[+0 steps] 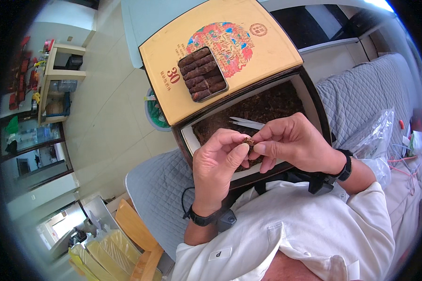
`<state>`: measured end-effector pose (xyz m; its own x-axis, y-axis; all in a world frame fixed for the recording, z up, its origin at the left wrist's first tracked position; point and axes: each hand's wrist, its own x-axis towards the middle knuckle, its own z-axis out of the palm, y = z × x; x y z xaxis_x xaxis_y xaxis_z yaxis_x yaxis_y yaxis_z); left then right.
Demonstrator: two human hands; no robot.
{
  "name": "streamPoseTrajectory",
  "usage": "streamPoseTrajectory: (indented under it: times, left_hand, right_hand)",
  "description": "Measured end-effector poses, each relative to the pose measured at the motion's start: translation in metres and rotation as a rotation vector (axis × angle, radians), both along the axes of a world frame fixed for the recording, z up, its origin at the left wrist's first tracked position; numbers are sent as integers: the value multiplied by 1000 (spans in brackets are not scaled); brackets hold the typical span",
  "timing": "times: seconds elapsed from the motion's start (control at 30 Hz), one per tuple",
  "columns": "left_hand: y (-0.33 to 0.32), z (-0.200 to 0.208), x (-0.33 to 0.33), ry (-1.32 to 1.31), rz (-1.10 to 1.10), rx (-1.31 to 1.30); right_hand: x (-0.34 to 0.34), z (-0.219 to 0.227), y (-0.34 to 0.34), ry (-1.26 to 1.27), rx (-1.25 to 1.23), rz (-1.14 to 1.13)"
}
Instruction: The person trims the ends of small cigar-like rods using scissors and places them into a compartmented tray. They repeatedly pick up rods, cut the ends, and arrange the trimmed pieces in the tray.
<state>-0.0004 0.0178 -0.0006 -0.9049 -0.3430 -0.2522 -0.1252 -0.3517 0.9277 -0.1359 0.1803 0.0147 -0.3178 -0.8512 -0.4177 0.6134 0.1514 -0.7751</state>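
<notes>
Both left hand [220, 161] and right hand [293, 145] pinch one small brown piece [249, 142]; keep pressure light, even, and work over the near side of the box [189, 139].

We wear a white shirt [309, 229] with short sleeves, its light rectangular patch [220, 254] dark-lettered at six o'clock. Black straps circle our wrists, the left strap [202, 218] at six, the right strap [346, 166] near three; each carries a dark, blocky module [227, 219]. A thin black cable [185, 202] loops beside the left. Our fingers [239, 152] are bare.
</notes>
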Motion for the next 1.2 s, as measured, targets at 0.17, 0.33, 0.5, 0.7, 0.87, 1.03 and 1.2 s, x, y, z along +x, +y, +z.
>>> streamPoseTrajectory:
  times: [0.17,0.33,0.5,0.7,0.87,1.03,1.2]
  left_hand:
    - [4,0,-1,10,52,-9]
    - [2,0,1,32,45,68]
    - [-3,-2,5,80,-8,223]
    - [-1,1,4,43,38,103]
    - [-1,-1,5,45,70,-18]
    - [2,-1,1,10,77,31]
    - [1,-1,-2,-11,55,-6]
  right_hand:
    - [5,-12,4,158,-37,-1]
    - [10,-7,2,153,-75,7]
    - [12,-7,2,149,-112,15]
    - [12,-12,3,53,-134,-53]
    - [16,-10,0,161,-112,-120]
    - [11,-7,2,514,-81,-98]
    - [7,-8,4,675,-35,-65]
